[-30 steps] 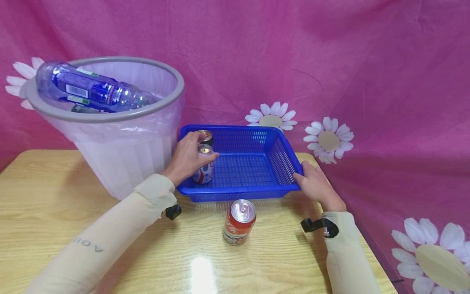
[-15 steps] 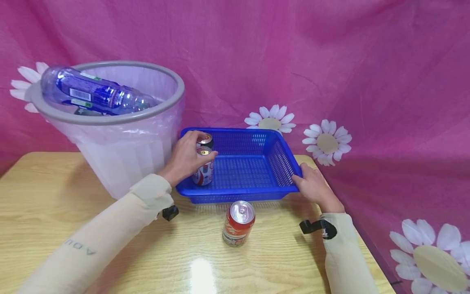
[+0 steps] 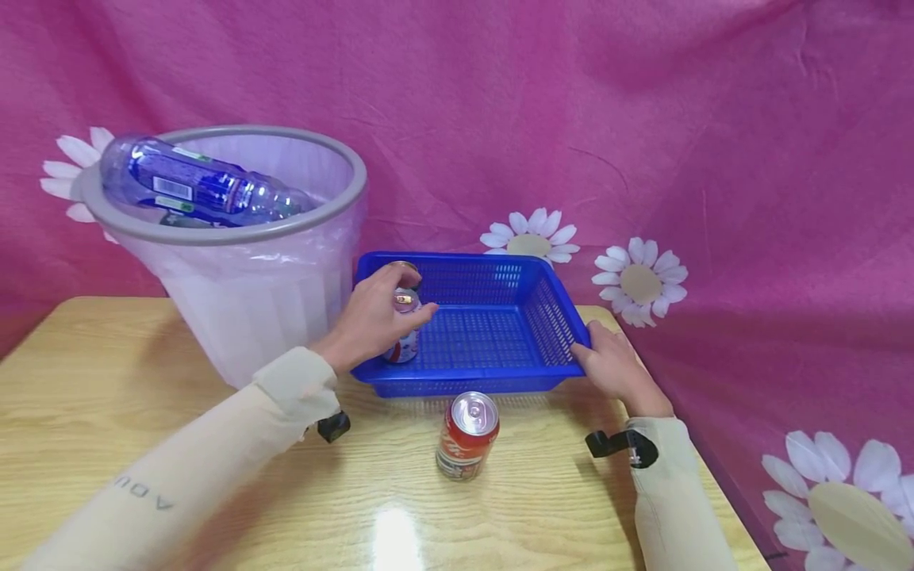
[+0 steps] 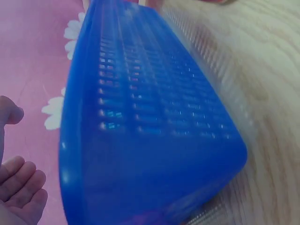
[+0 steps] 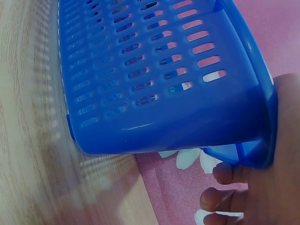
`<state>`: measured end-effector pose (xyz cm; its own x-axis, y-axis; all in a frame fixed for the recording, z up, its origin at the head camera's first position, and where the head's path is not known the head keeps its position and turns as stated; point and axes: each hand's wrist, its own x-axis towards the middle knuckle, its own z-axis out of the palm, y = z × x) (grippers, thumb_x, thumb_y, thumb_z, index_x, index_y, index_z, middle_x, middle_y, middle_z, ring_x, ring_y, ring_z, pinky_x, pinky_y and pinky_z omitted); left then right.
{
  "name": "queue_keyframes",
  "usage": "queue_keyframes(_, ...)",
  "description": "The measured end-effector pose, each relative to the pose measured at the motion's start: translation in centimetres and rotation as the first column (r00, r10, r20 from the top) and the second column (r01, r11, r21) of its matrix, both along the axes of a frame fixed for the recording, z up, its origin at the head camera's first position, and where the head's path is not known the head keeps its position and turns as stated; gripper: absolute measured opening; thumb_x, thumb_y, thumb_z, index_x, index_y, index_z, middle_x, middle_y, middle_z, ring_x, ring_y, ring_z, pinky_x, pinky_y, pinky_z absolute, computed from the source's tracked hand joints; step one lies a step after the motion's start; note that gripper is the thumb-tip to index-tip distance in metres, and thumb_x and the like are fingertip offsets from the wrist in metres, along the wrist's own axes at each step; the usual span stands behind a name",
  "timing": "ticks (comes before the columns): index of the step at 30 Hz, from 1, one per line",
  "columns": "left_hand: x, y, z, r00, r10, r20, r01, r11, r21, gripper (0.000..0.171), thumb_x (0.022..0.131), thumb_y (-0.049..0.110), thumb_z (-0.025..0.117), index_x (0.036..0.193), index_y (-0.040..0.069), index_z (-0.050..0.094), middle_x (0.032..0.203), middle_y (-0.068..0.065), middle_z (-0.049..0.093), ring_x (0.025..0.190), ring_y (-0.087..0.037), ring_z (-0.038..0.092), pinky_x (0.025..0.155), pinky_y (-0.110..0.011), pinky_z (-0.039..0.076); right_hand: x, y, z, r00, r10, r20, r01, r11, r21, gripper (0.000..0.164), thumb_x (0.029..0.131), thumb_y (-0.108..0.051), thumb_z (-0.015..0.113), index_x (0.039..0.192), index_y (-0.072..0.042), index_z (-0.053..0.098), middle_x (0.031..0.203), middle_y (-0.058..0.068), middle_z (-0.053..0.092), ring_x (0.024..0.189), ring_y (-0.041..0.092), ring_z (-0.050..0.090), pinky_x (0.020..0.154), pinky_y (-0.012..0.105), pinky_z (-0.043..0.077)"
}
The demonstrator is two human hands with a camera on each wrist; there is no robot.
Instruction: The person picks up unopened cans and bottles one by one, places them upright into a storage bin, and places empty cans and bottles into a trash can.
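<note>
A blue plastic basket [image 3: 471, 349] with slotted sides stands on the table. Inside its left end are a pale patterned can [image 3: 405, 341] and a darker can [image 3: 407, 270] behind it, mostly covered by fingers. My left hand [image 3: 378, 313] hovers over these cans, thumb and fingers spread apart; in the left wrist view nothing shows between them. At the basket's right rim, my right hand [image 3: 610, 361] holds on, thumb over the edge and, in the right wrist view, fingers [image 5: 225, 199] below it. A red drink can [image 3: 467, 436] stands upright in front of the basket.
Left of the basket stands a whitish bin [image 3: 250, 301] with a grey rim and plastic liner. Clear bottles with blue labels [image 3: 186, 178] lie across its top. A pink flowered cloth [image 3: 443, 119] hangs behind the wooden table [image 3: 343, 507].
My left hand has lifted slightly and shifted a little right over the cans. The right hand keeps its hold on the basket rim. The whole head view has shifted slightly.
</note>
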<state>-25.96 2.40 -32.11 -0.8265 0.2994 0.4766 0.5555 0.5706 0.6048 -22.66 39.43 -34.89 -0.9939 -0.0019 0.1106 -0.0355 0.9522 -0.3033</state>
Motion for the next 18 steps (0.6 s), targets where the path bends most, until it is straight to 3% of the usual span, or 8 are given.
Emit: queue_keyframes(18, 4.0, 1.7, 0.0, 0.991, -0.130, 0.017, 0.131, 0.991, -0.009, 0.041, 0.087, 0.040, 0.069, 0.117, 0.013, 0.062, 0.116, -0.003, 0.068, 0.113, -0.018, 0.062, 0.100, -0.037, 0.051, 0.1, 0.0, -0.1, 1.000, 0.006, -0.023, -0.006, 1.000, 0.000, 0.026, 0.096, -0.029, 0.044, 0.099, -0.004, 0.050, 0.084, 0.014, 0.055, 0.090, 0.032, 0.048, 0.075, 0.036, 0.034)
